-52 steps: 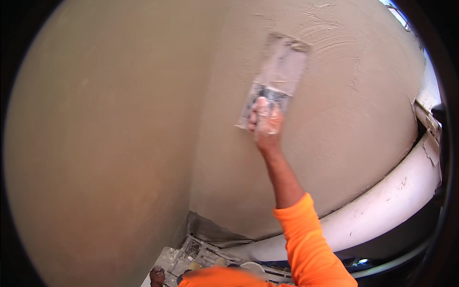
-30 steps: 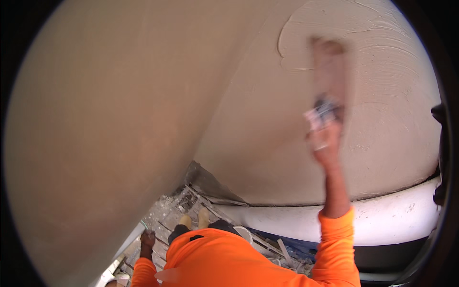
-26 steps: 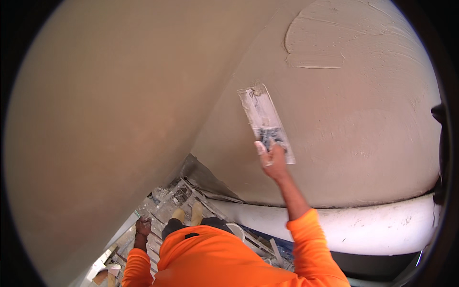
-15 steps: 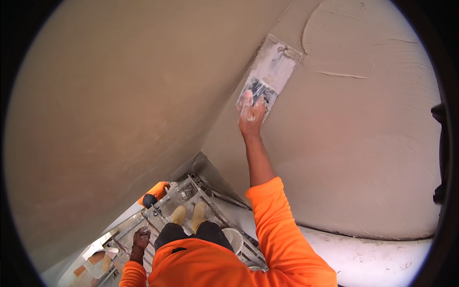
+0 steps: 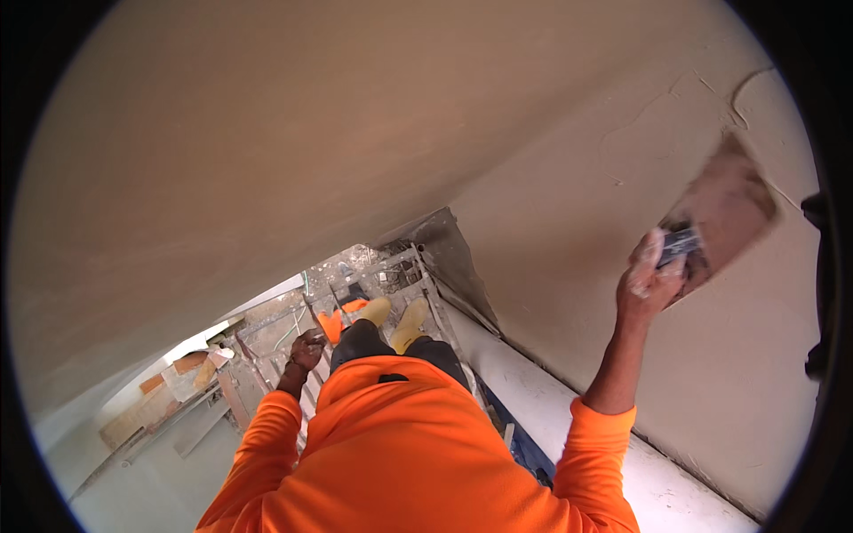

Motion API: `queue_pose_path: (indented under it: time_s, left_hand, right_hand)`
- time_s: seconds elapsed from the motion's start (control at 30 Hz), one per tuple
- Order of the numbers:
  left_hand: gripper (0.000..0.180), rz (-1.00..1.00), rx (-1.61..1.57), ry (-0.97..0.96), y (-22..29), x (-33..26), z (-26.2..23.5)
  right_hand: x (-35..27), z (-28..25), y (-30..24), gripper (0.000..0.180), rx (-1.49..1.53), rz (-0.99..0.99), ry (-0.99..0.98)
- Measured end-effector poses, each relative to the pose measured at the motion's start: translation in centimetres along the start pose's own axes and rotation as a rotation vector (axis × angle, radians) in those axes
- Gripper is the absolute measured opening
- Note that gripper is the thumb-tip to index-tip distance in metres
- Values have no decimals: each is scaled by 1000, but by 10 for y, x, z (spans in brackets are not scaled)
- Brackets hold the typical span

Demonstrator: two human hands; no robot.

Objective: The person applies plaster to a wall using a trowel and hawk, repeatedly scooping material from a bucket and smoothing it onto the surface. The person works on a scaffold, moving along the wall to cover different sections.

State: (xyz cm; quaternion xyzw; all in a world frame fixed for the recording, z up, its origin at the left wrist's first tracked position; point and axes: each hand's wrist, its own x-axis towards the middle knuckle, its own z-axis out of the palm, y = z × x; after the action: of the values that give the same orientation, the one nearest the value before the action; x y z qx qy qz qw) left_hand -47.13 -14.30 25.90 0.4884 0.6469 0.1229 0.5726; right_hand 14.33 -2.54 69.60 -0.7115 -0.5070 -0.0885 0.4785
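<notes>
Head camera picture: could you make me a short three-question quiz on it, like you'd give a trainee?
1. True or false: the right hand holds a flat trowel against the plastered wall.
2. What is the left hand nearest to? A) the trowel B) the metal scaffold frame down by the person's yellow boots C) the white pipe
3. Fill in: the person's sleeves are ___ in colour.

Key:
1. True; the blade is blurred.
2. B; whether it grips anything is too small to tell.
3. Orange.
</notes>
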Motion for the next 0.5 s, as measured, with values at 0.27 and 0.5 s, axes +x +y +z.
queue_pose_path:
  time_s: [0.27, 0.5]
  left_hand:
    - [36, -69, -287, -66, 41, -1, -21]
    - [32, -349, -371, 69, 3, -16, -51]
  right_hand:
    - [-79, 59, 64, 35, -811, 186, -732]
    - [-61, 91, 103, 42, -836, 269, -728]
